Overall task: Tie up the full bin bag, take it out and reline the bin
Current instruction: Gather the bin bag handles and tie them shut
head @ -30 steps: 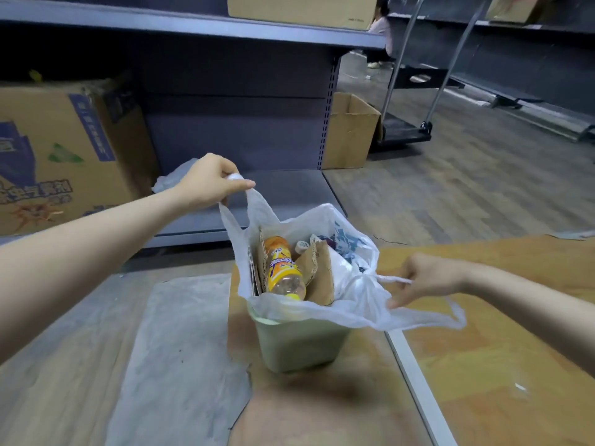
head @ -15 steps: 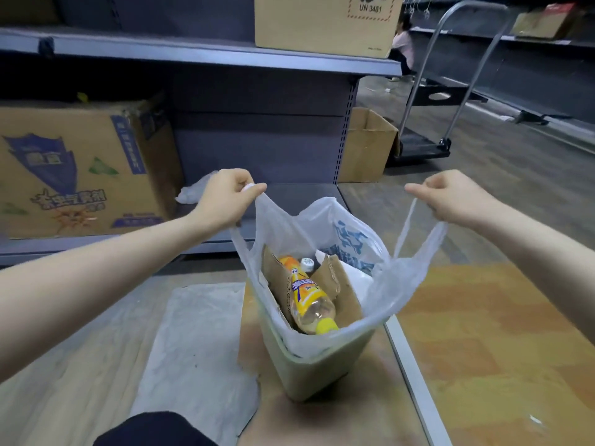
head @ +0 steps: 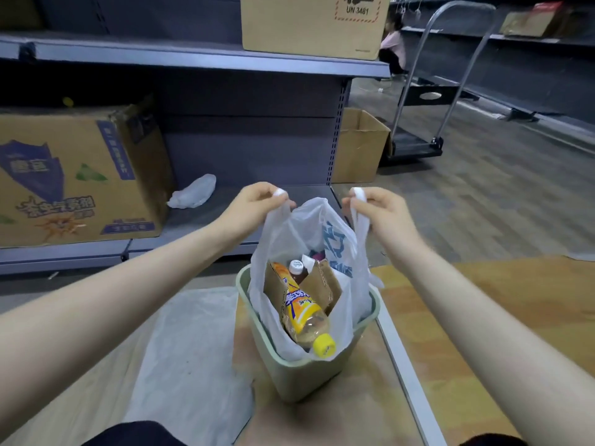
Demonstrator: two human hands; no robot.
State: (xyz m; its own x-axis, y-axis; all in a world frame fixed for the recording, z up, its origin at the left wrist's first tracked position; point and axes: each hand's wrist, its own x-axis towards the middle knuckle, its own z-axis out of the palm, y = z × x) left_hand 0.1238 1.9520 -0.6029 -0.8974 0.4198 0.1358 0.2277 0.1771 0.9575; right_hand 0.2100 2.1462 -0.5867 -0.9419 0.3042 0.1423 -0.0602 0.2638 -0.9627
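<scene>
Left hand (head: 254,206) and right hand (head: 378,210) each pinching a bag handle, white bin bag (head: 309,230) hanging between them, green bin (head: 299,378) below both hands

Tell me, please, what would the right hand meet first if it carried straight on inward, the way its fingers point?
Most likely the left hand, pinching the other handle of the white bin bag. The right hand points across the bag's open mouth, and the gap between them looks free, though depth is hard to judge.

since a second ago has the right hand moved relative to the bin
Yes. The right hand rose from beside the green bin's rim to above it, pulling the bag handle up and inward toward the left hand.
</scene>
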